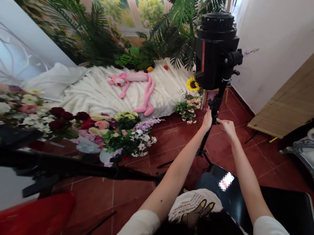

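Note:
A black studio light (213,50) is mounted on top of a black light stand (205,138) in front of me. My left hand (207,120) is wrapped round the stand's pole, just below a black clamp collar (215,104). On the pole's other side, my right hand (227,127) is closed in a pinch at a small locking knob (217,121). The fingertips partly cover that knob. Both arms reach forward at full stretch, and the light sits well above the hands.
A black boom pole (90,168) crosses the left side. Artificial flowers (100,126) border a white plush blanket (89,85) bearing a pink plush toy (146,89). Palm leaves hang behind. A phone (226,181) lies beside my leg; a wooden panel (304,74) leans right.

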`<control>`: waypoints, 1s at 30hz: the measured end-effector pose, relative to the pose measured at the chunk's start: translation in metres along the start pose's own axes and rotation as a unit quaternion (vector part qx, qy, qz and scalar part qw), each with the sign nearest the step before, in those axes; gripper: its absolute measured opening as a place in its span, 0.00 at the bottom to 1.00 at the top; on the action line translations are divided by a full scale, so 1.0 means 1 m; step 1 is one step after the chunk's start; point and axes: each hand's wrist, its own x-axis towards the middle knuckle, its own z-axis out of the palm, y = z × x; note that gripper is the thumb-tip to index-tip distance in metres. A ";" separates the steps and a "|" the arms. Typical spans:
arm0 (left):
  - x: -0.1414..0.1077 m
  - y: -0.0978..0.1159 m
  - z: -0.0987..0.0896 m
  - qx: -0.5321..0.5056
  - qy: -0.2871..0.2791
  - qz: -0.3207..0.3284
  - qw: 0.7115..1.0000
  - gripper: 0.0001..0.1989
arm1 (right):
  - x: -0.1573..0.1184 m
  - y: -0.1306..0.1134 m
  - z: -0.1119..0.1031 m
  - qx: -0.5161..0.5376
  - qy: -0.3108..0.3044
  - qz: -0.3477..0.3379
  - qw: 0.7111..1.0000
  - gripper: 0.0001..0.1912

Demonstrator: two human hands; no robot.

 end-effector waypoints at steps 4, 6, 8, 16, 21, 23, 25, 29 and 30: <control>-0.001 0.003 -0.001 -0.042 -0.025 -0.009 0.999 0.28 | 0.000 0.000 0.000 0.046 -0.017 0.020 0.999 0.22; -0.001 0.006 -0.001 -0.064 -0.058 -0.038 0.996 0.29 | 0.000 0.002 0.001 0.060 -0.012 0.018 0.998 0.21; -0.001 0.009 -0.001 -0.075 -0.072 -0.063 0.993 0.30 | 0.001 0.004 0.002 0.071 -0.007 0.015 0.997 0.20; -0.001 0.012 0.000 -0.044 -0.081 -0.062 0.994 0.36 | -0.003 0.004 0.009 0.066 0.027 0.027 0.997 0.19; -0.001 0.010 0.001 -0.029 -0.071 -0.048 0.996 0.37 | -0.009 -0.001 0.011 0.078 0.045 0.020 0.996 0.20; -0.001 0.011 0.002 -0.026 -0.060 -0.049 0.997 0.37 | -0.010 -0.002 0.010 0.074 0.044 0.024 0.996 0.20; -0.002 0.012 0.003 -0.027 -0.056 -0.050 0.997 0.36 | -0.009 -0.003 0.010 0.062 0.042 0.025 0.997 0.21; -0.004 0.012 0.001 -0.028 -0.057 -0.042 0.997 0.35 | -0.005 -0.003 0.009 0.050 0.041 0.021 0.998 0.20; -0.005 0.012 0.001 -0.028 -0.056 -0.043 0.997 0.35 | -0.004 -0.003 0.009 0.053 0.036 0.022 0.998 0.20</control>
